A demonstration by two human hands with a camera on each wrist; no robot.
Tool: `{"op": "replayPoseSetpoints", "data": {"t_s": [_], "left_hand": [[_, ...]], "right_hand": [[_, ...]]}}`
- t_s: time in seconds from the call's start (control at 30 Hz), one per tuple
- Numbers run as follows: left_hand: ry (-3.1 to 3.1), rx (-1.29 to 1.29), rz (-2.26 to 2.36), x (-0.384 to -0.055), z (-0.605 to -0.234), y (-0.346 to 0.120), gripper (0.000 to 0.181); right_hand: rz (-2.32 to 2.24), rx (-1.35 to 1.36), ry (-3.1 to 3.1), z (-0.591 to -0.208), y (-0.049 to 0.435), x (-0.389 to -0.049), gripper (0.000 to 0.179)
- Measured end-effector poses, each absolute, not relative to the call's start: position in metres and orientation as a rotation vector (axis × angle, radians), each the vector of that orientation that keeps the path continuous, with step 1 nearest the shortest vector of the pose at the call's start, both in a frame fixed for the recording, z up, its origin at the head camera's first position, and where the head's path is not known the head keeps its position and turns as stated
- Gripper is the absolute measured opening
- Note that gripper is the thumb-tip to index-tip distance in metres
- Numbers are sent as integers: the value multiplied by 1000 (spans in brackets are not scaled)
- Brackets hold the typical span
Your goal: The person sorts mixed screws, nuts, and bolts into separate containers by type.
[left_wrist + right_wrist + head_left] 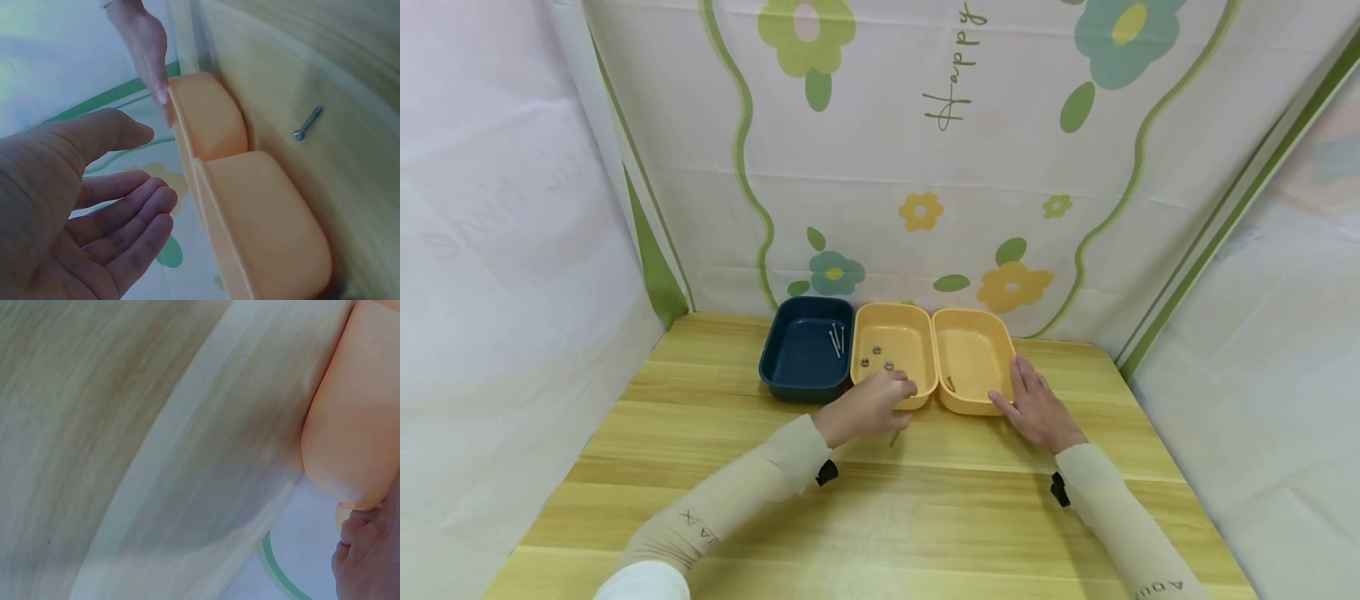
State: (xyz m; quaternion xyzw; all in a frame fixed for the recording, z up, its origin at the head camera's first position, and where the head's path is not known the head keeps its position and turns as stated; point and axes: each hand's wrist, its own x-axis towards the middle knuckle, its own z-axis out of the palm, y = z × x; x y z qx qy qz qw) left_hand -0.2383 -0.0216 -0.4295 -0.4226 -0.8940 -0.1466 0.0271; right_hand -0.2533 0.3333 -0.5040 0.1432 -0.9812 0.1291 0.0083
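Observation:
My left hand [868,407] hovers over the near edge of the middle yellow tray [928,358]. Its fingers are loosely bent, and the left wrist view shows nothing between them. On the table just below it lies a small screw-like metal piece [895,437], with a rounded head [299,135] in the left wrist view. At the near right corner of the right yellow tray [977,354], my right hand [1040,410] rests against the rim, fingers along the side and thumb at the front edge. That tray holds a small brassy piece [951,384].
Left of the yellow trays stands a dark blue tray [797,358] with a few long silver screws [835,340]. Metal nuts [877,350] lie in the middle tray. The wooden table [880,517] meets a flowered cloth [865,167] behind the trays.

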Motion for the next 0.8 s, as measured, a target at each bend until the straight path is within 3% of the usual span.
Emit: {"op": "replayPoseSetpoints", "data": {"t_s": [0.27,0.57,0.8], "left_hand": [[-2895,-1305,-526,-226,-452,-32,28],[-2886,-1277,-584,-228,-487,-36,11],[-2909,-1249,-594,-233,-499,-34,11]], "right_hand": [[402,424,-3081,-503,334,-253,95],[411,430,-3065,-504,333,-252,94],[395,424,-3077,-506,334,-253,93]]}}
